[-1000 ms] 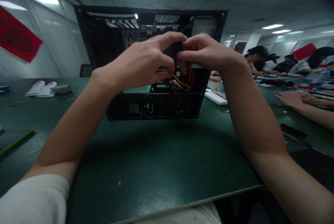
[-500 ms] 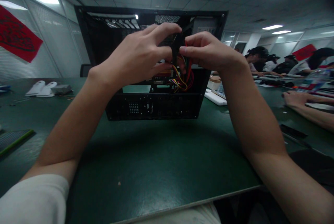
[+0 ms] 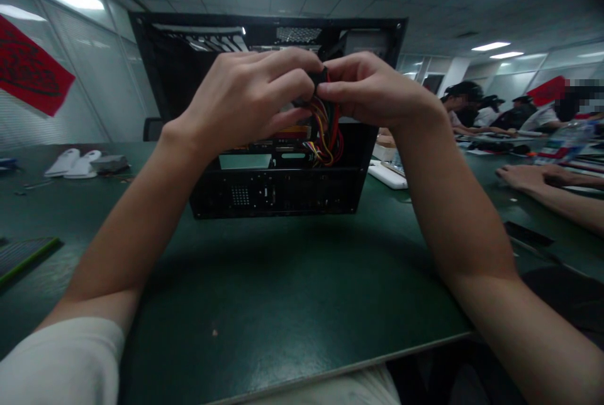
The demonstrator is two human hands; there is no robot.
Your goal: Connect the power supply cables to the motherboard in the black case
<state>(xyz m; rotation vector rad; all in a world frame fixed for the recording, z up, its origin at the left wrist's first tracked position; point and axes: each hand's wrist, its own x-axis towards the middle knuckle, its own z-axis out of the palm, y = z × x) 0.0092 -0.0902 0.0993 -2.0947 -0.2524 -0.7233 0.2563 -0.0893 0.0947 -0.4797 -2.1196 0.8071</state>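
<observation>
A black computer case (image 3: 217, 194) stands on the green table with its open side facing me. At its middle right hangs a bundle of coloured cables (image 3: 336, 141), red, yellow and black. My left hand (image 3: 264, 87) reaches in front of the case, thumb and fingers closed on the dark upper part of the bundle. Against it, my right hand (image 3: 365, 87) pinches the same cables from the right. The fingers of both hands nearly meet, and what lies between the tips is mostly hidden. Behind the hands, parts of a board show inside the case.
White slippers (image 3: 73, 163) and a grey box (image 3: 109, 164) sit at the left. A white flat device (image 3: 387, 175) lies right of the case. Another person's hands (image 3: 528, 177) rest on the table at the right. A green-edged panel (image 3: 28, 257) lies at near left.
My left fingers have come down and closed in on the cables, where the index finger was raised before. My right hand stays at the bundle, its pinch little changed.
</observation>
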